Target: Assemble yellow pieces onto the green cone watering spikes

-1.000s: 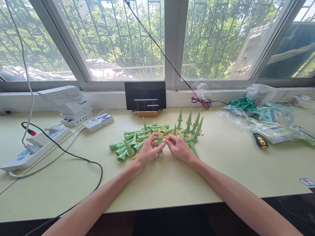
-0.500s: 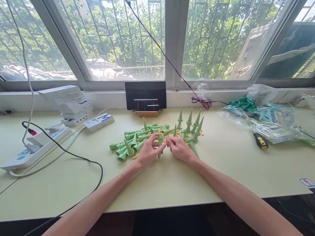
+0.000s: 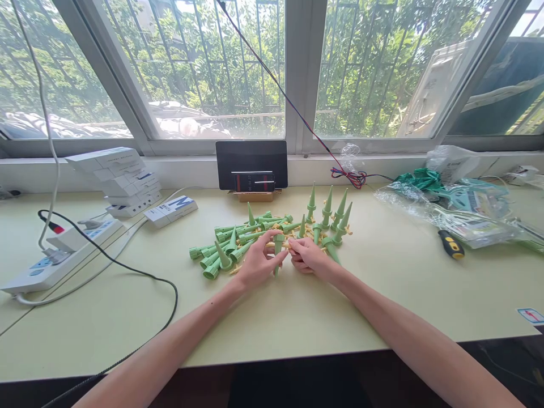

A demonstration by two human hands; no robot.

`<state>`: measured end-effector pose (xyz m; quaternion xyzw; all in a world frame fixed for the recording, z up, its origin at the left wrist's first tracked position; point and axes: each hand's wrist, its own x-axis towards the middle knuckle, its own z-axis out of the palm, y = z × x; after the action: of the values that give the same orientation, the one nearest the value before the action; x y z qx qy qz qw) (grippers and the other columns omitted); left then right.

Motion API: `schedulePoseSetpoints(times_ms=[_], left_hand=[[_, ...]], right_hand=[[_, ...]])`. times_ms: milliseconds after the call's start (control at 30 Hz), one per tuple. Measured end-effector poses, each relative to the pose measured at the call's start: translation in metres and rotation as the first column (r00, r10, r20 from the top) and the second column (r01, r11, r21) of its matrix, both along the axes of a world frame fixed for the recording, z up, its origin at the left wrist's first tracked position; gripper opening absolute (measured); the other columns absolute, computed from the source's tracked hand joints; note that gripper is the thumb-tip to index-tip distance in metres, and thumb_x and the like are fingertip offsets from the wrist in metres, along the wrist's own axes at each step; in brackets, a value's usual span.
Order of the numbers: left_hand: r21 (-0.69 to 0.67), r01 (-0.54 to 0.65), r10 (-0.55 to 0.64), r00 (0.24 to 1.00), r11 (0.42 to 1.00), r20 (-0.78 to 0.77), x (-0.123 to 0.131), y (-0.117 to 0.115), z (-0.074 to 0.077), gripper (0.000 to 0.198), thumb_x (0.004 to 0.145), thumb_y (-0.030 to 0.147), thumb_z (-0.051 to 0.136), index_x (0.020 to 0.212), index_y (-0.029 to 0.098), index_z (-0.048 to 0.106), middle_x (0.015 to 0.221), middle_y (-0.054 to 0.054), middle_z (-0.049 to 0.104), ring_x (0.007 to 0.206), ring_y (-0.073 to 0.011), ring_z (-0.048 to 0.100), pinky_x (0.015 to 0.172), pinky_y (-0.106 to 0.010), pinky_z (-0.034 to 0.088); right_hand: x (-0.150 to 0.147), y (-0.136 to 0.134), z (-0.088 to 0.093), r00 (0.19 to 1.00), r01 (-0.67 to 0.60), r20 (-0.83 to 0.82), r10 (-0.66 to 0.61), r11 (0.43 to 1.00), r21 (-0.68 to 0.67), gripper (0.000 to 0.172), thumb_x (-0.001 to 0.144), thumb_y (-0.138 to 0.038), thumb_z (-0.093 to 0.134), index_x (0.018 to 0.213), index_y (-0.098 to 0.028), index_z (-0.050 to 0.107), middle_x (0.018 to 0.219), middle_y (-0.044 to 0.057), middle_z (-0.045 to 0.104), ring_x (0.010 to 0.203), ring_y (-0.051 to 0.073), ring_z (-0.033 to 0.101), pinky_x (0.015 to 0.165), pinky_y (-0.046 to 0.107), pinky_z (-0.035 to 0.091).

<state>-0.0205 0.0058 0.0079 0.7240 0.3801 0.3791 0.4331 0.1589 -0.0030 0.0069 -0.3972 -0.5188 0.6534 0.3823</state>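
Observation:
My left hand (image 3: 258,264) is closed round a green plant watering spike (image 3: 278,242), its tip pointing down and its wide collar at the top. My right hand (image 3: 313,256) pinches a small yellow valve piece (image 3: 286,245) against the side of that spike, just below the collar. Left of and behind my left hand lies a heap of green spikes (image 3: 210,271), some with their open ends toward me. Beyond my right hand, several spikes with yellow pieces (image 3: 341,222) stand tip up. More yellow pieces lie scattered among the spikes, partly hidden by my hands.
A black tablet (image 3: 250,161) with a phone leans at the window. White boxes (image 3: 123,175) and a power strip (image 3: 72,255) with cables stand left. On the right lie a screwdriver (image 3: 451,244) and plastic bags (image 3: 471,215). The table's front edge runs beneath my forearms.
My right hand has shifted slightly right, its fingers now more in view, and the yellow valve piece shows between it and the spike. My left hand keeps its hold, the spike barely moved.

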Motion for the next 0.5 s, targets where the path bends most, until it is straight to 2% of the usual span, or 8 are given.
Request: schedulePoseSetpoints(times_ms=[100, 200, 500], left_hand=[[0.020, -0.001, 0.002, 1.000, 1.000, -0.026, -0.0002, 0.0001, -0.0008, 0.044, 0.085, 0.040, 0.067, 0.123, 0.024, 0.050, 0.076, 0.003, 0.057, 0.059, -0.0134, 0.064, 0.049, -0.024, 0.052], [0.026, -0.003, 0.003, 1.000, 1.000, -0.027, -0.0004, 0.0004, -0.0005, 0.044, 0.085, 0.040, 0.066, 0.123, 0.024, 0.050, 0.074, 0.004, 0.057, 0.059, -0.0135, 0.064, 0.050, -0.024, 0.052], [-0.055, 0.008, -0.003, 0.997, 0.998, 0.081, -0.0003, 0.0026, 0.0014, 0.046, 0.083, 0.043, 0.069, 0.120, 0.024, 0.052, 0.092, 0.001, 0.055, 0.057, -0.0097, 0.063, 0.055, -0.026, 0.055]], right_hand=[[0.0001, -0.0008, 0.0032, 1.000, -0.010, 0.010, 0.010, 0.998, -0.064, 0.044, 0.095, -0.048, 0.048, 0.064, -0.022, 0.031, 0.050, -0.010, 0.020, 0.041, 0.006, 0.014, 0.037, 0.019, 0.009], [-0.0017, -0.0017, 0.0034, 1.000, -0.002, 0.022, 0.003, 0.998, -0.059, 0.045, 0.095, -0.050, 0.048, 0.064, -0.023, 0.029, 0.049, -0.010, 0.020, 0.040, 0.005, 0.013, 0.037, 0.019, 0.008], [-0.0065, 0.0001, -0.0042, 0.987, 0.096, 0.107, -0.120, 0.974, 0.207, 0.048, 0.092, -0.058, 0.048, 0.063, -0.022, 0.036, 0.050, -0.008, 0.027, 0.036, 0.007, 0.025, 0.036, 0.023, 0.016]])
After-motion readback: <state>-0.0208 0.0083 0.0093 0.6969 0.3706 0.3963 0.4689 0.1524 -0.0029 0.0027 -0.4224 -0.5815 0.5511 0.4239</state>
